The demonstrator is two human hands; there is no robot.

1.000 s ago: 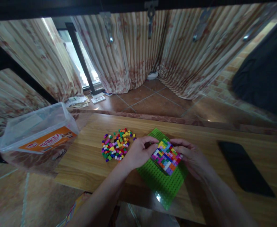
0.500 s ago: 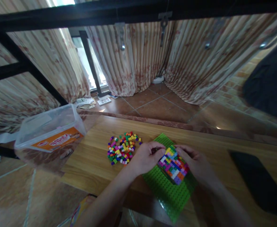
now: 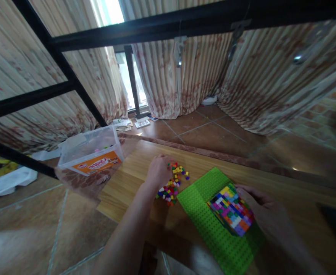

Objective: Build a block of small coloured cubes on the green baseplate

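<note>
My left hand point(image 3: 159, 172) is over the pile of small coloured toy bricks point(image 3: 170, 191) on the wooden table, covering part of it. Its fingertips are hidden behind the back of the hand, so I cannot see what they hold. My right hand point(image 3: 255, 202) grips the right side of a block of coloured toy bricks point(image 3: 232, 210), fingers at its far edge. The block's upper face is a patchwork of many colours. Beneath it lies a green studded baseplate point(image 3: 198, 208), slanting across the table.
A clear plastic box point(image 3: 89, 147) with an orange label stands beyond the table's left end, some pieces inside. A dark flat object point(image 3: 332, 225) lies at the table's right. Black metal bars point(image 3: 145, 32) cross in front of striped curtains point(image 3: 162, 84). Papers point(image 3: 122, 124) lie on the tiled floor.
My left hand has left the brick block and moved left to the loose pile. My right hand stays at the block. The camera has turned left, shifting the scene right.
</note>
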